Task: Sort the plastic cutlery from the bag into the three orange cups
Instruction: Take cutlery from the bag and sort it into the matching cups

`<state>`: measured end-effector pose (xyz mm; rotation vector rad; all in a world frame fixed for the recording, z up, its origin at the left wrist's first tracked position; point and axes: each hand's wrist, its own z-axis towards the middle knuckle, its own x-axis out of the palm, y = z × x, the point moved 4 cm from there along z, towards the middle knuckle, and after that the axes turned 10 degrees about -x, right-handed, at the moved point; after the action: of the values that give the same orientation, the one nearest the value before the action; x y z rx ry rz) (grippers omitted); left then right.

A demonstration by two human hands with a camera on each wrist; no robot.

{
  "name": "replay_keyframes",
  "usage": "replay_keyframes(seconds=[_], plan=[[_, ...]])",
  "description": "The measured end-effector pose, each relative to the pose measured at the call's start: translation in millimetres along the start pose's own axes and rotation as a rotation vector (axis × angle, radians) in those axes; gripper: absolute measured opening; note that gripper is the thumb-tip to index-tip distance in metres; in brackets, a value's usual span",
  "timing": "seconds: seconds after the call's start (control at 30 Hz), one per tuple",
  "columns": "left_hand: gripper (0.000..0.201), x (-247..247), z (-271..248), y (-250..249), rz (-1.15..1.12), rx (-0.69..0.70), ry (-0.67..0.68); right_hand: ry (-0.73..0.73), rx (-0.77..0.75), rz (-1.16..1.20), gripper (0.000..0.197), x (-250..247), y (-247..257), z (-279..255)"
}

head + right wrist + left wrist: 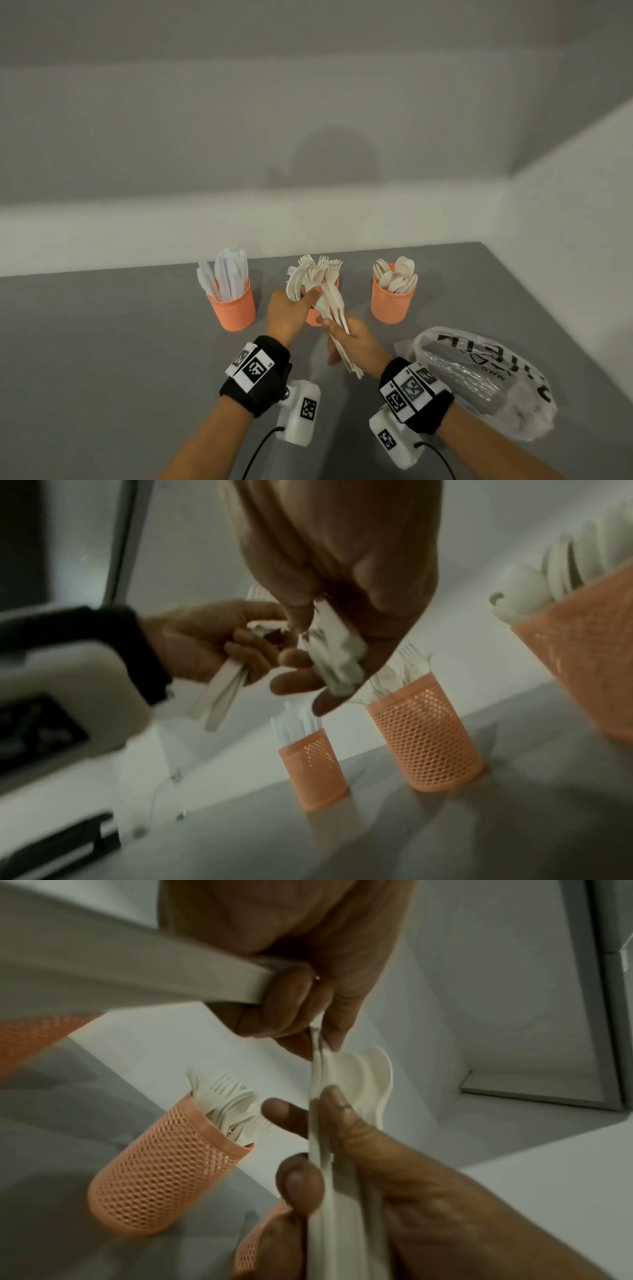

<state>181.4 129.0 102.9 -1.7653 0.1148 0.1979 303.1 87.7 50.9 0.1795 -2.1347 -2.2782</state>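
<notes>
Three orange mesh cups stand in a row on the grey table: the left cup (233, 310) holds knives, the middle cup (312, 318) holds forks and is half hidden behind my hands, and the right cup (394, 303) holds spoons. My left hand (305, 298) grips a few white forks (298, 277) just above the middle cup, tines up. My right hand (334, 329) holds a bundle of forks (337, 308) by the handles, close against the left hand. In the right wrist view the bundle's handle ends (337, 656) lie in my curled fingers.
A crumpled white plastic bag (479, 380) with black print lies on the table at my right, behind the right wrist. A white wall runs along the table's far edge and right side. Bare grey table surface (102, 342) spreads to the left.
</notes>
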Motion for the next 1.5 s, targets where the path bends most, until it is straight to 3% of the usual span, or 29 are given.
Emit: replay_keyframes(seconds=[0.1, 0.33, 0.47, 0.57, 0.63, 0.73, 0.8, 0.87, 0.93, 1.0, 1.07, 1.17, 1.27, 1.5], plan=[[0.022, 7, -3, 1, 0.083, 0.017, 0.03, 0.055, -0.009, -0.074, 0.012, 0, -3, -3], [0.037, 15, -11, -7, 0.07, 0.113, 0.111, 0.089, -0.013, -0.265, 0.033, -17, 4, 3], [0.031, 24, -9, -9, 0.101, 0.092, 0.237, 0.191, 0.062, -0.329, 0.031, -20, 11, 5], [0.017, 27, -7, -14, 0.16, 0.112, 0.227, 0.246, 0.077, -0.303, 0.018, -23, 23, 6], [0.014, 32, -3, -20, 0.167, 0.134, 0.172, 0.154, -0.012, -0.289, 0.006, -28, 41, 9], [0.02, 47, 1, -33, 0.122, 0.17, 0.109, -0.059, -0.124, -0.484, 0.032, -41, 64, 21], [0.023, 60, -1, -50, 0.071, 0.212, 0.137, -0.168, -0.173, -0.508, 0.029, -50, 74, 32], [0.019, 67, -2, -73, -0.031, 0.244, 0.18, -0.276, -0.227, -0.376, 0.017, -63, 84, 41], [0.02, 60, 6, -90, -0.179, 0.204, 0.136, -0.422, -0.251, -0.195, 0.004, -87, 100, 45], [0.034, 46, 23, -98, -0.364, 0.152, 0.048, -0.57, -0.261, -0.046, 0.026, -118, 116, 50], [0.043, 30, 43, -100, -0.54, 0.163, -0.044, -0.666, -0.297, 0.087, 0.032, -144, 130, 58], [0.054, 15, 70, -90, -0.541, 0.206, -0.171, -0.761, -0.311, 0.242, 0.032, -173, 132, 77], [0.057, 16, 87, -70, -0.443, 0.218, -0.209, -0.793, -0.277, 0.278, 0.032, -185, 117, 92], [0.062, 36, 102, -31, -0.246, 0.227, -0.091, -0.778, -0.187, 0.231, 0.038, -187, 69, 110]])
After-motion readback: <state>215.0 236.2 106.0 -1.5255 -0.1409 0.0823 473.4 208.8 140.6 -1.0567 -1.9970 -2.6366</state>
